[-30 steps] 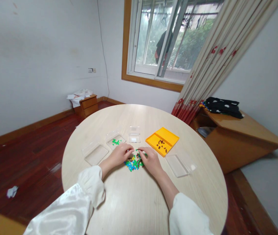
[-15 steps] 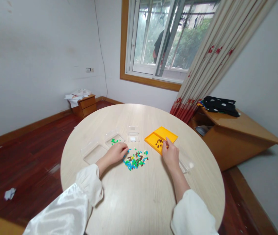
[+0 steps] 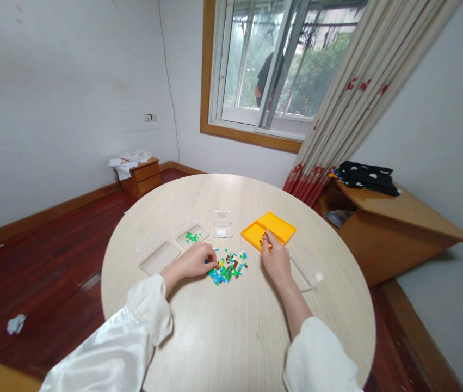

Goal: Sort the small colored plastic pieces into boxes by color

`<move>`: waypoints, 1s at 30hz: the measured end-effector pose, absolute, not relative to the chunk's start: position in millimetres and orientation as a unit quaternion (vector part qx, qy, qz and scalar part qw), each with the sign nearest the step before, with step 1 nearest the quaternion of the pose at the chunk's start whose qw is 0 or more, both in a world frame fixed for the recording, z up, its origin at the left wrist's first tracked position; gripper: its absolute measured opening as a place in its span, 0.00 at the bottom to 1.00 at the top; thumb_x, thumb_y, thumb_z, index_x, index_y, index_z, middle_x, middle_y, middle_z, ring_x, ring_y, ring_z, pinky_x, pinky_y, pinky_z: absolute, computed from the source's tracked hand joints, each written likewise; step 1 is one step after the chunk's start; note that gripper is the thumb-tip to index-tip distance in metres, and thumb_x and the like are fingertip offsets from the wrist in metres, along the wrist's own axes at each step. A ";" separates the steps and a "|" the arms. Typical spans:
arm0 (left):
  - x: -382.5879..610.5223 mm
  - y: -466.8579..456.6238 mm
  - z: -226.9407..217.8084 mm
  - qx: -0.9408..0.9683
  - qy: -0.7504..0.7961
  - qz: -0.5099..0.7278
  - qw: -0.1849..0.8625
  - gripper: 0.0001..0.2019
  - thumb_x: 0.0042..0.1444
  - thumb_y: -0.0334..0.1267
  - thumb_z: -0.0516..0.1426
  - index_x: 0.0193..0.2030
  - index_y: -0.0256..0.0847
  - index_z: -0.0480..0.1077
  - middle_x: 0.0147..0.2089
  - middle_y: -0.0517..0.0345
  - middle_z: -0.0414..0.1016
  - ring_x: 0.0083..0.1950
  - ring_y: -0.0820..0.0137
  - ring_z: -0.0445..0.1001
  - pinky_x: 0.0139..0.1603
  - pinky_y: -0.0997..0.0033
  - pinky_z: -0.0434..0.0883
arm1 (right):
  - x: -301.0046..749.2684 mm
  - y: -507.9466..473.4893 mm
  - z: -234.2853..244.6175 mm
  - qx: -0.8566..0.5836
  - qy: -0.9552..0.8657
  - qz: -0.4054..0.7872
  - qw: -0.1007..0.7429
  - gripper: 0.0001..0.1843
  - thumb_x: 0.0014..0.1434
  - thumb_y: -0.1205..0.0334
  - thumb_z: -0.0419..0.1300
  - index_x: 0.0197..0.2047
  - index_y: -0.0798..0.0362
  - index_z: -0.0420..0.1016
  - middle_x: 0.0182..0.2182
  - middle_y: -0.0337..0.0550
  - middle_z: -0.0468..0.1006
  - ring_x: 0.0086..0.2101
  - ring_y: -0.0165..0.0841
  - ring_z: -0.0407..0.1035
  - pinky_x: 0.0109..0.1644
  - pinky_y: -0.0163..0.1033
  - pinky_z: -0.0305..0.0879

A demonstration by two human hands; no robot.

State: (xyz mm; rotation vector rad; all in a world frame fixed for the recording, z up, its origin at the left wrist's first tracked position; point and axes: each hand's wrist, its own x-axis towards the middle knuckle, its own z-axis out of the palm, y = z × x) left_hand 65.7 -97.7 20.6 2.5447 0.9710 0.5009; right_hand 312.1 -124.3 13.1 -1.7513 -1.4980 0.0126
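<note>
A small heap of mixed coloured bricks (image 3: 228, 269) lies in the middle of the round wooden table (image 3: 231, 332). My left hand (image 3: 196, 259) rests at the heap's left edge with fingers curled and pinched on something too small to make out. My right hand (image 3: 274, 258) is over the near edge of the open yellow box (image 3: 274, 224), fingertips pinched together above the dark brown pieces inside it. Whether a piece is in that pinch I cannot make out.
Clear plastic boxes stand in a row: one empty (image 3: 158, 256), one with green pieces (image 3: 192, 235), one with a white piece (image 3: 222, 228), another (image 3: 307, 270) to the right of my right wrist. A low wooden cabinet (image 3: 394, 228) with dark cloth stands right; a window behind.
My right hand left the heap, went right to the yellow box, and has since drawn slightly back towards its near edge. My left hand stayed at the heap's left side.
</note>
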 end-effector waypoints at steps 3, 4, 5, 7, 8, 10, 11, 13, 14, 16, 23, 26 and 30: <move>65.9 -96.9 19.3 0.903 0.347 0.174 0.186 0.05 0.50 0.31 0.56 0.27 0.37 0.74 0.27 0.58 0.73 0.31 0.73 0.68 0.37 0.73 0.60 | 311.3 -123.5 10.5 -0.686 -0.600 0.005 0.411 0.23 0.58 0.63 0.46 0.54 0.59 0.70 0.42 0.56 0.79 0.41 0.41 0.74 0.47 0.47 0.68; 66.0 -97.0 19.2 0.902 0.348 0.174 0.186 0.05 0.50 0.31 0.56 0.27 0.37 0.74 0.27 0.58 0.73 0.31 0.73 0.68 0.37 0.73 0.60 | 311.1 -123.1 9.6 -0.683 -0.603 0.007 0.413 0.24 0.58 0.63 0.46 0.54 0.59 0.70 0.42 0.56 0.79 0.41 0.41 0.74 0.48 0.47 0.68; 66.0 -97.1 19.4 0.902 0.349 0.174 0.187 0.06 0.50 0.31 0.56 0.27 0.37 0.74 0.27 0.58 0.73 0.31 0.73 0.68 0.37 0.73 0.60 | 311.0 -122.6 8.8 -0.679 -0.605 0.010 0.416 0.24 0.58 0.64 0.46 0.54 0.59 0.70 0.42 0.55 0.79 0.41 0.40 0.74 0.48 0.47 0.68; 65.8 -97.4 19.9 0.898 0.354 0.178 0.192 0.06 0.50 0.30 0.55 0.27 0.37 0.74 0.27 0.58 0.73 0.31 0.73 0.68 0.37 0.73 0.61 | 310.3 -122.0 7.6 -0.669 -0.611 0.015 0.422 0.23 0.58 0.64 0.46 0.54 0.59 0.70 0.41 0.54 0.79 0.40 0.40 0.74 0.48 0.47 0.68; 65.7 -97.5 20.1 0.894 0.357 0.186 0.195 0.07 0.50 0.30 0.55 0.27 0.37 0.74 0.27 0.58 0.73 0.30 0.73 0.68 0.37 0.74 0.61 | 309.4 -122.0 7.5 -0.663 -0.615 0.018 0.426 0.23 0.58 0.64 0.46 0.54 0.58 0.70 0.41 0.54 0.79 0.40 0.39 0.74 0.48 0.47 0.69; 65.7 -97.3 20.0 0.884 0.366 0.208 0.202 0.07 0.51 0.30 0.54 0.28 0.36 0.74 0.28 0.56 0.73 0.31 0.72 0.68 0.38 0.73 0.62 | 305.5 -123.1 8.3 -0.647 -0.625 0.025 0.436 0.22 0.58 0.63 0.47 0.52 0.58 0.72 0.41 0.53 0.79 0.40 0.39 0.74 0.48 0.47 0.69; 65.9 -97.1 19.7 0.878 0.371 0.222 0.207 0.08 0.52 0.31 0.53 0.29 0.36 0.74 0.29 0.56 0.73 0.31 0.72 0.68 0.38 0.73 0.62 | 302.0 -124.3 9.2 -0.635 -0.634 0.030 0.441 0.21 0.58 0.63 0.47 0.50 0.57 0.73 0.41 0.52 0.79 0.40 0.38 0.74 0.48 0.47 0.69; 67.0 -96.4 18.6 0.863 0.378 0.252 0.222 0.08 0.53 0.32 0.53 0.30 0.36 0.73 0.30 0.55 0.73 0.32 0.71 0.68 0.38 0.73 0.63 | 291.6 -128.3 11.7 -0.601 -0.661 0.042 0.448 0.19 0.59 0.62 0.48 0.47 0.56 0.75 0.41 0.52 0.79 0.41 0.38 0.74 0.49 0.46 0.69; 67.8 -96.1 17.9 0.856 0.379 0.266 0.231 0.08 0.54 0.33 0.53 0.30 0.35 0.73 0.31 0.55 0.73 0.33 0.71 0.68 0.37 0.72 0.63 | 285.0 -130.8 13.0 -0.579 -0.679 0.050 0.447 0.18 0.59 0.62 0.49 0.46 0.55 0.76 0.41 0.51 0.79 0.41 0.38 0.74 0.49 0.46 0.68; 69.7 -96.0 16.9 0.842 0.380 0.288 0.253 0.08 0.55 0.33 0.53 0.31 0.35 0.72 0.31 0.55 0.73 0.33 0.71 0.68 0.36 0.73 0.63 | 270.1 -136.3 15.5 -0.536 -0.720 0.062 0.436 0.16 0.59 0.63 0.51 0.45 0.53 0.76 0.40 0.49 0.80 0.42 0.37 0.73 0.48 0.45 0.69; 75.8 -100.8 18.1 0.821 0.369 0.315 0.302 0.09 0.57 0.35 0.51 0.32 0.35 0.71 0.33 0.54 0.73 0.36 0.70 0.69 0.38 0.71 0.65 | 238.7 -144.8 16.4 -0.472 -0.785 0.092 0.390 0.10 0.58 0.64 0.56 0.43 0.53 0.75 0.37 0.46 0.80 0.38 0.36 0.73 0.43 0.42 0.69; 78.4 -102.3 18.4 0.818 0.373 0.319 0.299 0.10 0.57 0.36 0.51 0.31 0.35 0.71 0.33 0.54 0.73 0.36 0.70 0.69 0.38 0.71 0.65 | 238.4 -143.1 14.4 -0.476 -0.777 0.093 0.401 0.08 0.59 0.64 0.56 0.40 0.52 0.75 0.35 0.44 0.80 0.37 0.35 0.73 0.41 0.41 0.68; 79.9 -103.2 20.5 0.806 0.381 0.323 0.318 0.10 0.57 0.36 0.52 0.31 0.35 0.71 0.32 0.54 0.74 0.35 0.70 0.69 0.37 0.72 0.65 | 239.7 -142.1 12.4 -0.474 -0.774 0.079 0.411 0.08 0.59 0.64 0.55 0.38 0.53 0.75 0.33 0.44 0.79 0.35 0.35 0.73 0.40 0.40 0.68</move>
